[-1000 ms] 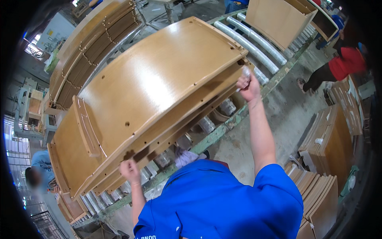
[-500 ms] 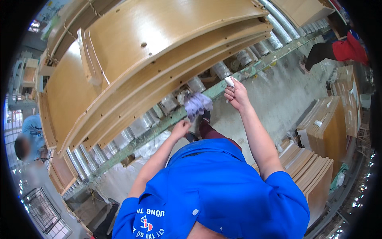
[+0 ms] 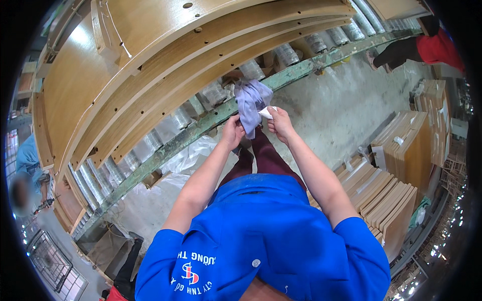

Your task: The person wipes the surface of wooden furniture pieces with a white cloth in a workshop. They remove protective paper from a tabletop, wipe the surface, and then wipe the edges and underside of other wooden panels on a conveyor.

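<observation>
A crumpled lilac cloth [image 3: 249,100] lies over the green rail of a roller conveyor, its lower end hanging down in front of me. My left hand [image 3: 232,132] is at the hanging end's left edge, fingers curled against the fabric. On the other side, my right hand [image 3: 281,125] is closed round a small white folded piece [image 3: 267,112], which looks like paper or cloth. This white piece sits right beside the lilac cloth. Curved wooden panels [image 3: 150,65] with drilled holes are stacked on the rollers beyond my hands.
The green rail [image 3: 201,124] runs diagonally ahead of me. Stacks of wooden boards [image 3: 386,200] stand at my right. Clear plastic sheeting [image 3: 188,156] lies beneath the rail. Other people work at the left edge, lower left and far right, one with a red sleeve [image 3: 442,50].
Both hands have come together at the lilac cloth; the right moved left with the white piece, and the left now reaches the fabric. The view has shifted slightly.
</observation>
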